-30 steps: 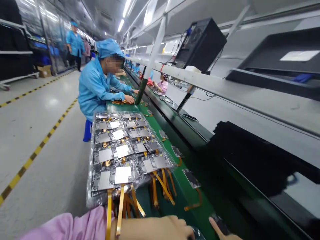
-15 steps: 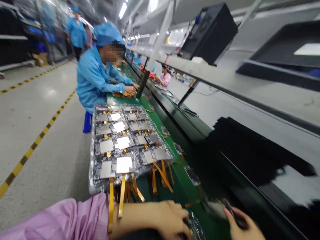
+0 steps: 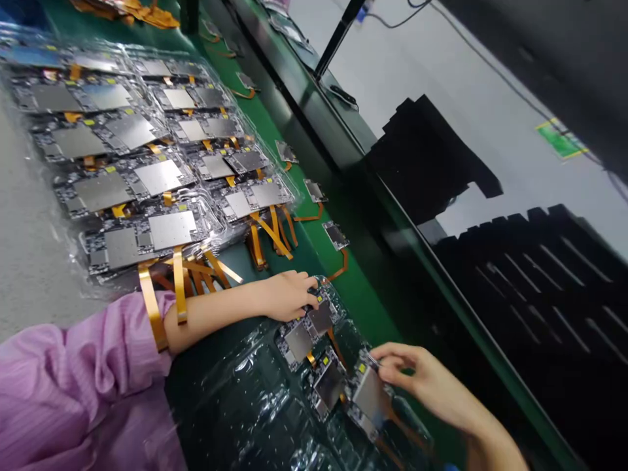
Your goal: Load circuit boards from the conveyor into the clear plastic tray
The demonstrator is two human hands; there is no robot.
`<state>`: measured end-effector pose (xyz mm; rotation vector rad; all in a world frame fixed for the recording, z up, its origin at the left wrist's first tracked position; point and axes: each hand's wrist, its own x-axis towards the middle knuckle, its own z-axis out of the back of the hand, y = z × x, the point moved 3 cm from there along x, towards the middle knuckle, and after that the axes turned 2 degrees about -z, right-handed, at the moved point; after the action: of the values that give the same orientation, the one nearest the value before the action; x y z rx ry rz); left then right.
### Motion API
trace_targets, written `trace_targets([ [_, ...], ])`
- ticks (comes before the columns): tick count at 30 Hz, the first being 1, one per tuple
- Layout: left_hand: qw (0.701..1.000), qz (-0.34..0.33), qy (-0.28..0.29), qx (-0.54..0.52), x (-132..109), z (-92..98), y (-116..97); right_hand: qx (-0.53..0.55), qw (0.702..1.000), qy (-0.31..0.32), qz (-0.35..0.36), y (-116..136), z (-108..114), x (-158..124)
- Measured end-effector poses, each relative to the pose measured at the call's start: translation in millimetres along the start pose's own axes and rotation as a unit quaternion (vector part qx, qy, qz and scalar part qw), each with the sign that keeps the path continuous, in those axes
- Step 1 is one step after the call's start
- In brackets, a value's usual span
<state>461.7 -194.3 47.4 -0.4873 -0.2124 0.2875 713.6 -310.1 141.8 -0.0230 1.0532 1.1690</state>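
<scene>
My left hand (image 3: 290,296) reaches across the bench, its fingers bent over the edge of a circuit board (image 3: 300,343) lying in a clear plastic tray (image 3: 240,392). The thumb is hidden. My right hand (image 3: 417,376) pinches the upper edge of another circuit board (image 3: 367,396) between thumb and fingertips. That board has a silver shield, a yellow mark and an orange ribbon cable, and it sits tilted over the same tray. Between the two hands lies a further circuit board (image 3: 330,386).
At the left, a larger clear tray (image 3: 216,226) bears rows of shielded boards, with orange ribbon cables (image 3: 282,239) hanging over its near edge. Several single boards (image 3: 335,235) lie along the green strip (image 3: 360,294). A dark rail (image 3: 343,147) runs beyond it.
The view has tilted down toward the near tray. My right hand has come from the line side to the tray with a board. My left hand stays over the tray.
</scene>
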Motion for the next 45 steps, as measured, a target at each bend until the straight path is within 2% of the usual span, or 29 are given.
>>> trace_targets([
  [3,1.000,-0.004,0.003,0.004,-1.1,2.2,-0.4,0.052,0.998,-0.010,0.015,-16.7,-17.6,30.4],
  [6,1.000,-0.005,0.005,0.004,-1.3,3.4,-0.5,0.095,0.995,-0.034,0.017,-33.5,-21.3,49.5],
  [10,1.000,-0.001,0.012,0.003,-1.2,3.7,-0.9,0.101,0.992,-0.073,0.018,-45.9,-20.7,53.8],
  [14,1.000,0.000,0.012,-0.001,-1.3,3.8,-1.5,0.068,0.989,-0.129,0.012,-46.4,-22.1,49.1],
  [19,1.000,0.006,0.018,0.000,-1.7,3.2,-1.4,-0.045,0.965,-0.259,0.004,-26.2,-9.1,39.4],
  [23,1.000,0.002,0.018,0.002,-2.1,3.3,-1.8,-0.143,0.930,-0.330,-0.077,-7.4,14.0,52.1],
  [28,1.000,0.000,0.004,0.005,-1.6,3.4,-3.5,-0.180,0.908,-0.313,-0.213,6.7,31.5,108.2],
  [31,1.000,-0.004,-0.010,0.002,-0.7,2.5,-4.4,-0.199,0.893,-0.306,-0.262,21.9,35.9,141.5],
  [38,0.999,-0.013,-0.030,0.009,2.1,-0.6,-3.4,-0.209,0.875,-0.310,-0.308,55.3,44.8,184.4],
  [45,0.999,-0.017,-0.027,0.015,5.0,-2.2,-1.5,-0.157,0.867,-0.356,-0.311,51.4,49.3,200.4],
])
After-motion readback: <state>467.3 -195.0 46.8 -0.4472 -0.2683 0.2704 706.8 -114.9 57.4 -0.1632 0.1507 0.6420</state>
